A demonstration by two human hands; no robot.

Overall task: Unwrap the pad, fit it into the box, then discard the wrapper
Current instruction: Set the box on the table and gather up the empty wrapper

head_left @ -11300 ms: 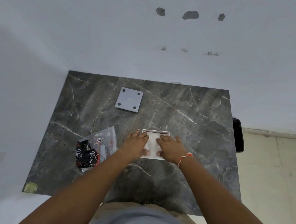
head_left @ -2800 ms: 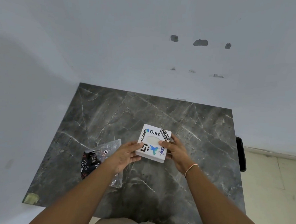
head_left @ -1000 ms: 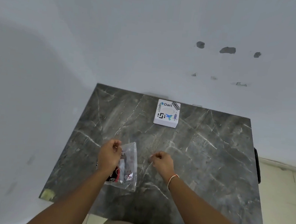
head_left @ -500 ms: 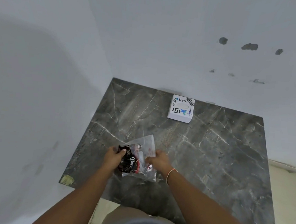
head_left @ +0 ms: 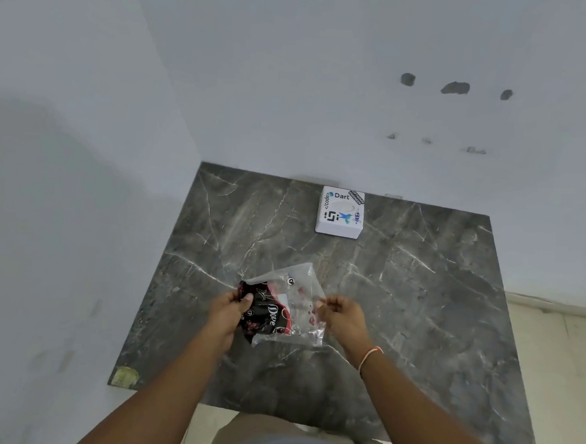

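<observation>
wrapper (head_left: 291, 307) lifted, crumpled clear plastic, both hands

Bare forearms; orange-white wrist thread (head_left: 370, 354)

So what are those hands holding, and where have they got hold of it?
A clear plastic wrapper. The left hand pinches its dark printed left end; the right hand pinches its right edge.

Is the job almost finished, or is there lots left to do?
Nearly finished. The white square box with stickers sits closed at the far side of the grey marble table, so the pad seems fitted. Both hands, left hand and right hand, grip the crinkly clear plastic wrapper with black print. Throwing it away is left.
</observation>
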